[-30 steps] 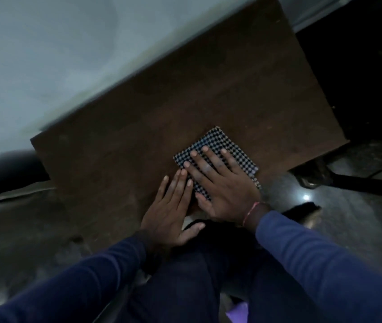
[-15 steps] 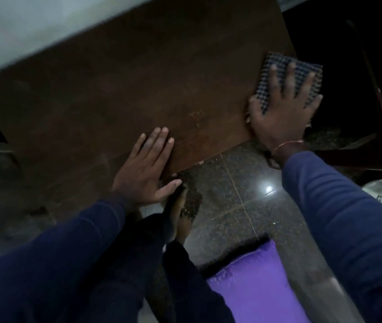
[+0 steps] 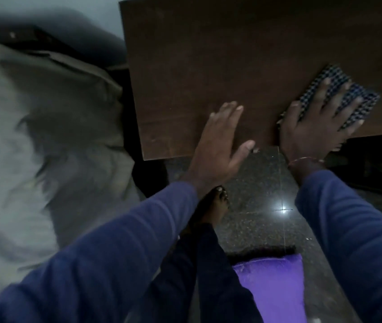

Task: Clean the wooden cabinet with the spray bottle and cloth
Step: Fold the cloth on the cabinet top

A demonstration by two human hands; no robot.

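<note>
Head view: right hand fingers splayed flat on the cloth under them, left hand open bracing the cabinet, so probably keep pressure even.

The near part of the folded black-and-white checked cloth is covered by the flat right hand, and its far edge is smeared by motion blur. The dark brown wooden cabinet top is cut off by the upper and right edges. The pale grey crumpled fabric at the left is too blurred to be identified.
</note>
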